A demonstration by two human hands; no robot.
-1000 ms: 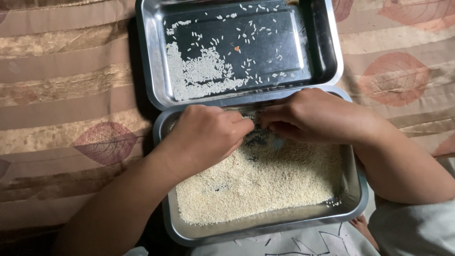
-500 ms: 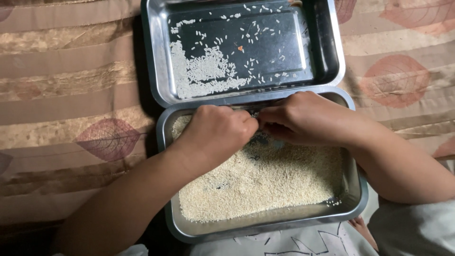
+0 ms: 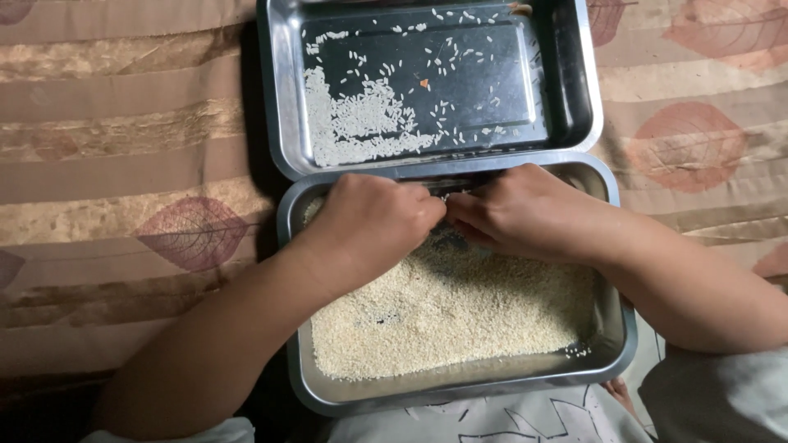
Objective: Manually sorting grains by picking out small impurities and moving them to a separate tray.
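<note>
Two steel trays are set end to end on a striped cloth (image 3: 123, 164) printed with leaves. The near tray (image 3: 460, 394) is filled with a thick layer of rice (image 3: 460, 316), while only a thin patch and loose grains of rice are spread in the far tray (image 3: 283, 123), along with one small orange speck (image 3: 424, 83). Both hands are placed at the far end of the near tray, knuckles almost touching. The left hand (image 3: 373, 226) is curled into a loose fist over the rice. The right hand (image 3: 525, 213) is bent with fingertips pinched down into the grains; whether anything is gripped cannot be told.
</note>
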